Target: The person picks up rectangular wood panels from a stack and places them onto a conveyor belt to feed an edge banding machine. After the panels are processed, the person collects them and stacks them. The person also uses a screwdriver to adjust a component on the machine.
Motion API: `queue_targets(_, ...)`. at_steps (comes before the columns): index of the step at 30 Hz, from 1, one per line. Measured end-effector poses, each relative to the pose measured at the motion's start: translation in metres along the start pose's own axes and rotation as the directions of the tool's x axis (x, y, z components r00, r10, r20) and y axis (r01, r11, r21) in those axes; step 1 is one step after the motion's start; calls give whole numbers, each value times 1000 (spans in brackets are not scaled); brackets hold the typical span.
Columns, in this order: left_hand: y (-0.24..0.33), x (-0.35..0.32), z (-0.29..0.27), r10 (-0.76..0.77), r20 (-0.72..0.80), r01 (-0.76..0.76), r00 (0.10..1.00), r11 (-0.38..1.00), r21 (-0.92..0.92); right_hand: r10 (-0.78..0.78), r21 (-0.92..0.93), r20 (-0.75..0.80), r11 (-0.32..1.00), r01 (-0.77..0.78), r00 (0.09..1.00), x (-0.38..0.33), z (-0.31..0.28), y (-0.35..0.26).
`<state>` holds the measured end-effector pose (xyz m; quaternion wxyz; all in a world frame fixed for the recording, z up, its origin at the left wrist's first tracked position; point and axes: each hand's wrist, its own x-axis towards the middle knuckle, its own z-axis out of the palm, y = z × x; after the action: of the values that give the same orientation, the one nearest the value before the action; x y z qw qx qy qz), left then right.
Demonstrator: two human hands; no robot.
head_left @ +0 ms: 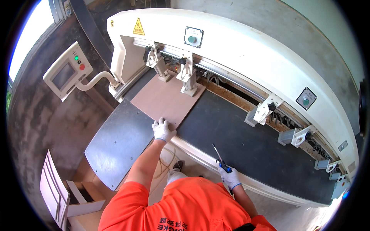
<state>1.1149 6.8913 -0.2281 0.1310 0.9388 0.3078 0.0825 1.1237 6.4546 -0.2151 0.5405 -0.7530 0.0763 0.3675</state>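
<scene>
A flat brown panel [165,94] lies on the dark machine table, its far edge under two clamp presses. My left hand [163,131], in a white glove, rests on the panel's near corner with its fingers spread over the top. In my gloved right hand [230,177] is a blue-and-black air blow gun [222,164] with a thin metal nozzle. The nozzle points up and left, over the table's near edge. My fingers wrap round its handle, which is partly hidden.
A long white machine body [239,46] with green buttons arches over the table [246,142]. More clamp presses [259,112] stand along its rail to the right. A control screen [65,73] sits on an arm at left. Pale panels [54,188] lean at lower left; a hose [169,158] hangs near my foot.
</scene>
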Motion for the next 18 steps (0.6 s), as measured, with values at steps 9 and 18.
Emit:
queue_targets(9,-2,4,-13,2,92,-1,996,1000,-16,-28,23,23,999,28,999,11,36,-16)
queue_targets(18,-3,1,-21,21,65,-20,998,999,-26,-20,-50,49,999,22,999,29,67,-34)
